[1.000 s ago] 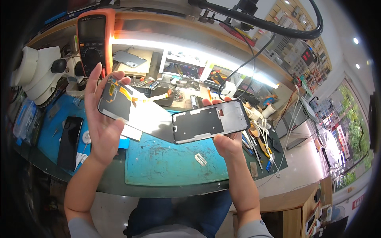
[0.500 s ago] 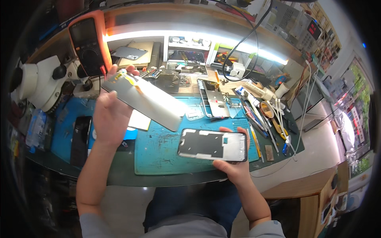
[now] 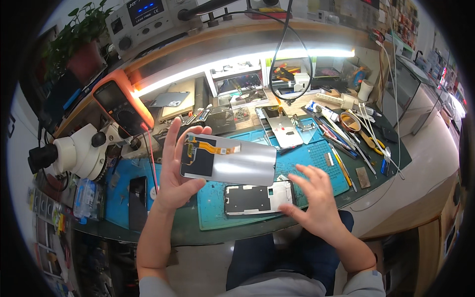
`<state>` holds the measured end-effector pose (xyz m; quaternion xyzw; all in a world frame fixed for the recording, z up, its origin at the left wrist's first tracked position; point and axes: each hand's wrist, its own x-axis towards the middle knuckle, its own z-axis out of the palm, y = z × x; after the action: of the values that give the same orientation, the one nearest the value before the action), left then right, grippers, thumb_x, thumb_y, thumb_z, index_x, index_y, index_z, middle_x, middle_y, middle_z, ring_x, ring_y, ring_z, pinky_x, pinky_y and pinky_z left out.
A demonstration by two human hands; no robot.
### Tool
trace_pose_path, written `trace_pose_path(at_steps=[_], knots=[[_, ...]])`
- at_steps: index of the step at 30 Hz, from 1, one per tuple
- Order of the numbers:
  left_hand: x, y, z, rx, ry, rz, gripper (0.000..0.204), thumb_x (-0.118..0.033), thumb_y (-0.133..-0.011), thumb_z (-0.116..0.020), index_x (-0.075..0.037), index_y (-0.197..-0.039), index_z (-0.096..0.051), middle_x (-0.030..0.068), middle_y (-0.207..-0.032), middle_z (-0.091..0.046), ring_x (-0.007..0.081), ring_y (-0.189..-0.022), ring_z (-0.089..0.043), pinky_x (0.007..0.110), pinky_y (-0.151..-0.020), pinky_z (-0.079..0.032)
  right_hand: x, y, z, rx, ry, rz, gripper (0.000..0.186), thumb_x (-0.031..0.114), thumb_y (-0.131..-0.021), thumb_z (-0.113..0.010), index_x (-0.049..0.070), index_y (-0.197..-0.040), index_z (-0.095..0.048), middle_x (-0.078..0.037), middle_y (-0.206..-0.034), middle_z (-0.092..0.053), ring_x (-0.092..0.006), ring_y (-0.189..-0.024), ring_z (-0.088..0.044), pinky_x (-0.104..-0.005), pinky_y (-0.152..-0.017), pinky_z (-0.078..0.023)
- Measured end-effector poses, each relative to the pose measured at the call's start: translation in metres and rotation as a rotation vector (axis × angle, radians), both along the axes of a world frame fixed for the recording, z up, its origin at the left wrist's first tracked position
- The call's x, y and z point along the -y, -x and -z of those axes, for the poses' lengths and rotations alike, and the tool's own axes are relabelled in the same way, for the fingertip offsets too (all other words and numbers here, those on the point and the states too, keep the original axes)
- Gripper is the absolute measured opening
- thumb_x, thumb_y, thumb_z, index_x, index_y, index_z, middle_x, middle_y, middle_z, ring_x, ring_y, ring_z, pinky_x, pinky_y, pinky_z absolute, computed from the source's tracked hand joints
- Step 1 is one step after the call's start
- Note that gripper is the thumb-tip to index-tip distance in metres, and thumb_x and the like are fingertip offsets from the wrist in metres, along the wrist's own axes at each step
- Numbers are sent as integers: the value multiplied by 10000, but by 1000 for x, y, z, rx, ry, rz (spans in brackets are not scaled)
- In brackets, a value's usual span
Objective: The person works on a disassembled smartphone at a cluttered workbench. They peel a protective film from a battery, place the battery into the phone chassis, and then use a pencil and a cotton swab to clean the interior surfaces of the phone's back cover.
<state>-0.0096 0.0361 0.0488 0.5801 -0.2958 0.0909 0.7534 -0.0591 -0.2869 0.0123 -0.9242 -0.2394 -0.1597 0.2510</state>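
In my head view, I see the left hand (image 3: 178, 175) pinching a shiny, flat silver-and-black phone panel (image 3: 245, 166) with an orange ribbon (image 3: 210, 147). At its 4 o'clock, the right hand (image 3: 317, 208) is spread; at 5 o'clock, a black-and-silver phone frame (image 3: 250, 199) lies on a blue mat (image 3: 212, 219).

The screen panel (image 3: 247, 162) has a smooth, shiny silver back like metal. Its flat orange ribbon (image 3: 209, 147) is thin plastic. The phone frame (image 3: 250, 200) has a dull black middle; its grey end may be metal. The blue mat (image 3: 212, 218) is matt and scratched. The dark phone (image 3: 137, 203) is glossy.
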Motion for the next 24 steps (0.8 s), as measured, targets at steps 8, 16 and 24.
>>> trace_pose_path(at_steps=[8, 16, 24], knots=[[9, 7, 2, 15, -208, 140, 1219, 115, -771, -720, -223, -1689, 8, 197, -1563, -331, 341, -1530, -343, 419, -1164, -459, -20, -22, -15, -825, -1001, -246, 489, 194, -1049, -650, -72, -1431, -501, -157, -1164, -732, -173, -932, -751, -262, -703, -564], [11, 3, 3, -61, -258, 123, 1277, 144, -801, -725, -286, -1674, 102, 231, -1661, -216, 332, -1509, -373, 421, -1090, -531, -15, -25, -5, -836, -1150, -239, 381, 143, -1037, -650, -52, -1349, -551, -113, -1078, -736, -153, -855, -734, -241, -669, -534], [21, 5, 14, -260, -284, -92, 1155, -168, -887, -826, -164, -1679, 14, 270, -1571, -377, 380, -1394, -516, 486, -1044, -557, 76, -9, 4, -689, -1530, 97, 307, 139, -1009, -647, -14, -1271, -600, -81, -1065, -723, -140, -839, -736, -228, -641, -581]])
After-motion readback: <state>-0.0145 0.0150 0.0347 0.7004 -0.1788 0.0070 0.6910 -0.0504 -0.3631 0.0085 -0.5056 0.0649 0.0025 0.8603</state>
